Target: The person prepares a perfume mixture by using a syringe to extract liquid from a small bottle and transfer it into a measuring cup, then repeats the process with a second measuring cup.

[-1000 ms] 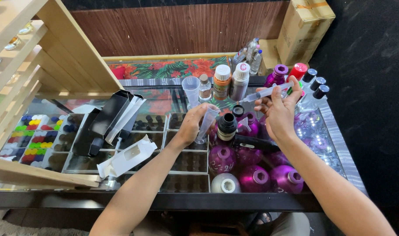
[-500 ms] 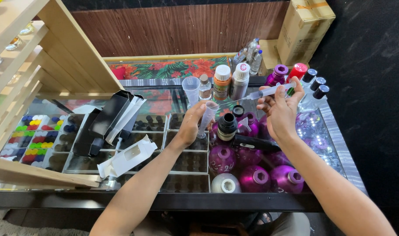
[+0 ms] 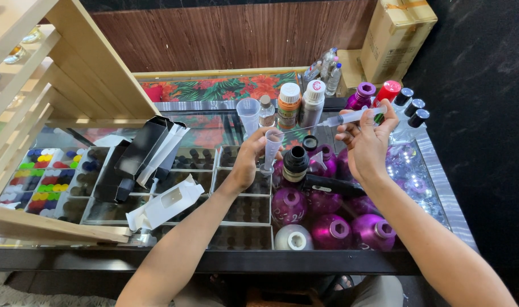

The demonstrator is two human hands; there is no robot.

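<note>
A view from above shows a person seated at a glass-topped worktop (image 3: 225, 128) crowded with bottles and small parts. The left hand (image 3: 249, 159) is closed around a small clear measuring cylinder (image 3: 272, 149), holding it nearly upright just above the glass near the middle. The right hand (image 3: 366, 141) is closed on a clear syringe (image 3: 350, 117), fingers about the barrel and thumb at the plunger end. Its long thin needle (image 3: 299, 130) slants down and to the left, with the tip at the cylinder's open mouth.

To do this well, the cylinder is best kept level and still, the needle tip inside the rim, and the plunger pressed slowly so nothing spills.

Room is tight. Just right of the cylinder stands a black-capped bottle (image 3: 296, 161), and round purple bottles (image 3: 332, 231) fill the near right area under the right forearm. Behind the hands stand a clear measuring cup (image 3: 248, 115), an orange bottle with a white cap (image 3: 288, 106) and a white bottle (image 3: 312, 103). More capped bottles stand along the worktop's metal right edge (image 3: 441, 187), beside a dark floor.

To the left, under the glass, lie compartments of small caps, some brightly coloured (image 3: 40, 182). Open black and white cartons (image 3: 151, 150) lie on top. A slanted wooden shelf frame (image 3: 71, 68) closes off the left side. The freest space is the strip of glass in front of the left forearm.
</note>
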